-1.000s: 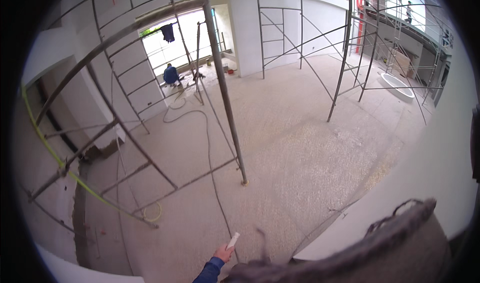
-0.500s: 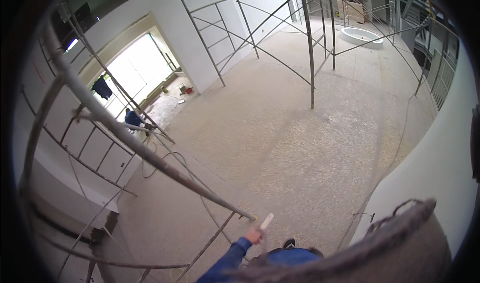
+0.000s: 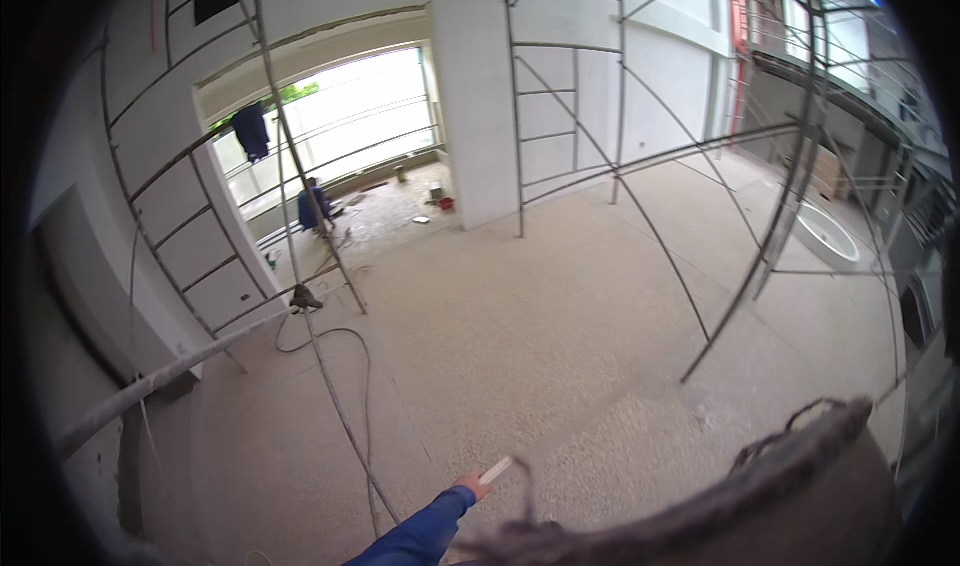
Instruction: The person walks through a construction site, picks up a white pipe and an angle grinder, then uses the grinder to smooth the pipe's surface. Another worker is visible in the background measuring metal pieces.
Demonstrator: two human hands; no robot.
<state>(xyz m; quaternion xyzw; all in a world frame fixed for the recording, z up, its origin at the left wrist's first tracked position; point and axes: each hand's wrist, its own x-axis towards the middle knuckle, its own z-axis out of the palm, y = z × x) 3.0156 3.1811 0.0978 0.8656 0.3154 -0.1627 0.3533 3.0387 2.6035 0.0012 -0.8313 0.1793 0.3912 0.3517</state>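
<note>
My left hand [image 3: 473, 485], at the end of a blue sleeve, is low in the head view, over the speckled pale floor. Its fingers are closed around a short, flat, whitish bar [image 3: 496, 470] that points up and to the right. The bar's exact kind is too small to make out. Beside the hand, a thin dark cord-like loop [image 3: 528, 481] hangs close to the camera. My right hand is out of view.
Scaffold frames stand at left [image 3: 290, 181] and right [image 3: 790, 181]. A hose [image 3: 367, 386] curls over the floor [image 3: 560, 336]. Beyond a wide opening, a person in blue [image 3: 313, 206] crouches; dark clothing [image 3: 250, 133] hangs nearby. A white oval ring [image 3: 828, 234] lies far right. Dark blurred material [image 3: 740, 506] covers the lower right.
The view has swung, bringing the opening and the wall toward the middle. The near scaffold tube beside my left hand has shifted away to the left. The bar remains in the hand.
</note>
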